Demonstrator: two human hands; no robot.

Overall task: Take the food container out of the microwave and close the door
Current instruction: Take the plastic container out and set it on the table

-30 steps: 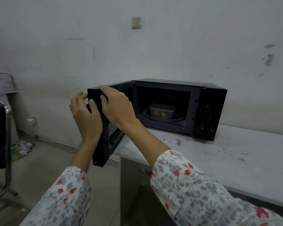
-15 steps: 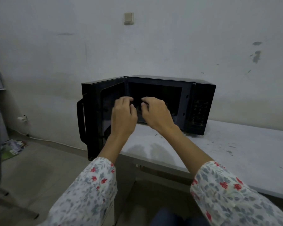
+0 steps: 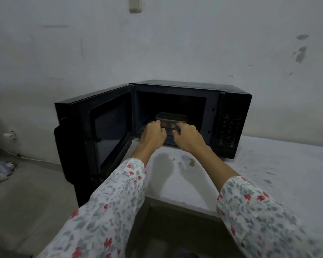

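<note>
food container [image 3: 172,117] between both hands' curled fingers [image 3: 157,124]

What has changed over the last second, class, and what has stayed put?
Both hands left the door, which swung fully open, and reached into the microwave. The left hand and right hand now close on the food container. The container remains inside; the microwave has not shifted on the counter.

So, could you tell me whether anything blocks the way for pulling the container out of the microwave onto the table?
Nothing visible does. The door is swung wide to the left, both hands, left hand and right hand, are at the food container, and the table in front of the microwave looks bare apart from stains.
</note>
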